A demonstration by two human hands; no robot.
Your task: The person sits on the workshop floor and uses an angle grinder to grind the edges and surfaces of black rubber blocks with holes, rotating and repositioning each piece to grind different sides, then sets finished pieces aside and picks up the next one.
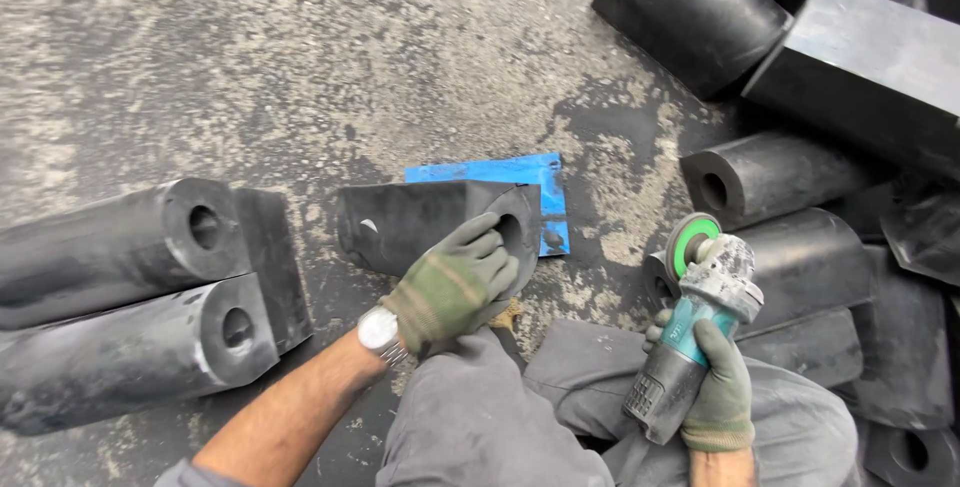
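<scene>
I see my left hand (455, 285), gloved, gripping the near end of a black rubber block (425, 222) with a bored hole, lying at centre floor on a blue sheet (520, 175). My right hand (718, 382) clasps a teal angle grinder (690, 332), green disc up. Similar black blocks crowd left (120, 247) and right (790, 172).

I sit on a dusty grey floor (250, 57). Black rubber blocks (130, 287) and a blue sheet (505, 172) lie on it.
</scene>
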